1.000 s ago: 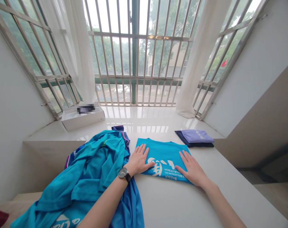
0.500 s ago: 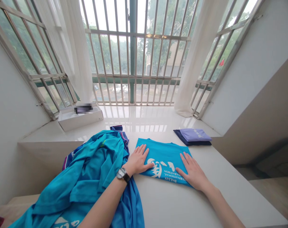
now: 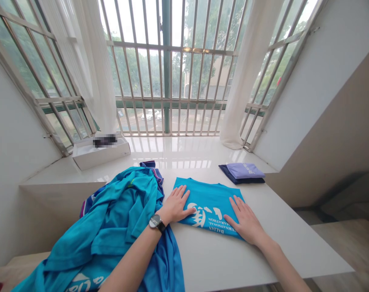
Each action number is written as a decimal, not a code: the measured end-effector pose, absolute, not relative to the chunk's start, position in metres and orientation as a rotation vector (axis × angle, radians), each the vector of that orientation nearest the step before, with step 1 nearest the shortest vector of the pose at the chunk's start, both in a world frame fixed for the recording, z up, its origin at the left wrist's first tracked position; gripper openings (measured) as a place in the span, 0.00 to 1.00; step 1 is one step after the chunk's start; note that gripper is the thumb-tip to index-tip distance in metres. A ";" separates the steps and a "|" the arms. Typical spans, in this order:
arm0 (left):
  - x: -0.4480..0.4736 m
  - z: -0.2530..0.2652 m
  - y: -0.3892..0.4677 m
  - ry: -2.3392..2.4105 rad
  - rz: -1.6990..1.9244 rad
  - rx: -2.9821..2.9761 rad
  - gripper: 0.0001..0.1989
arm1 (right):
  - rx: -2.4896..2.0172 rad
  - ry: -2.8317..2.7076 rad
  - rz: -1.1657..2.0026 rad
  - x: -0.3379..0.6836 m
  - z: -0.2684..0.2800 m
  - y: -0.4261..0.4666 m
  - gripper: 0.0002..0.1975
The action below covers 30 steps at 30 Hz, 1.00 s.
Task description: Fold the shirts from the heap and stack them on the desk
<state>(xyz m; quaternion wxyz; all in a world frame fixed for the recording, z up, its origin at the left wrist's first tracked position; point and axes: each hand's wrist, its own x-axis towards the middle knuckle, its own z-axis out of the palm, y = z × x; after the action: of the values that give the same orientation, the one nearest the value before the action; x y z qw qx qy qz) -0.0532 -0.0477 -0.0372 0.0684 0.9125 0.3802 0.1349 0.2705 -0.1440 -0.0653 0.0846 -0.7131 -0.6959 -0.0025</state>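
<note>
Your head camera looks forward and down from above, near to your left hand (image 3: pixel 176 206) and right hand (image 3: pixel 247 220), facing the window (image 3: pixel 166 69).

At seven o'clock, behind my left hand (image 3: pixel 176 205), I wear a round watch (image 3: pixel 155 221) with a grey, silver-rimmed face (image 3: pixel 154 221) and black strap (image 3: pixel 162 227) (its markings too small to read); my right forearm (image 3: pixel 282 261) is bare.

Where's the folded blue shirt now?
In the head view, the folded blue shirt lies right of centre on the white counter, under the left hand and right hand, beside the rumpled clothes and in front of the purple cloth.
</note>
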 end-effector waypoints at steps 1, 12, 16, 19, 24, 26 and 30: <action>-0.052 -0.034 -0.049 1.149 0.419 2.759 0.41 | -2.113 -2.057 -0.028 0.269 -0.063 -0.145 0.42; -0.084 0.002 -0.102 0.955 0.279 2.850 0.19 | -1.752 -2.248 0.123 0.288 -0.049 -0.218 0.28; -0.090 -0.001 -0.100 0.940 0.234 2.850 0.10 | -1.663 -2.311 0.063 0.300 -0.048 -0.212 0.23; -0.093 -0.002 -0.098 0.900 0.236 2.882 0.12 | -1.548 -2.371 -0.022 0.304 -0.047 -0.207 0.19; -0.096 0.001 -0.098 0.973 0.202 2.903 0.16 | -1.471 -2.405 -0.090 0.311 -0.048 -0.209 0.19; -0.094 0.001 -0.097 1.021 0.187 2.910 0.16 | -1.472 -2.402 -0.092 0.313 -0.051 -0.210 0.21; -0.090 -0.003 -0.094 1.077 0.243 2.898 0.12 | -1.481 -2.388 -0.126 0.317 -0.055 -0.211 0.24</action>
<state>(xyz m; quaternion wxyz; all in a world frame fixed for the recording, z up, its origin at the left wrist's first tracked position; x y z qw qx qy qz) -0.0903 -0.0937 -0.0032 0.0200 0.9343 0.3473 0.0784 0.3167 -0.2106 -0.0549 0.1638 -0.5193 -0.8376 -0.0441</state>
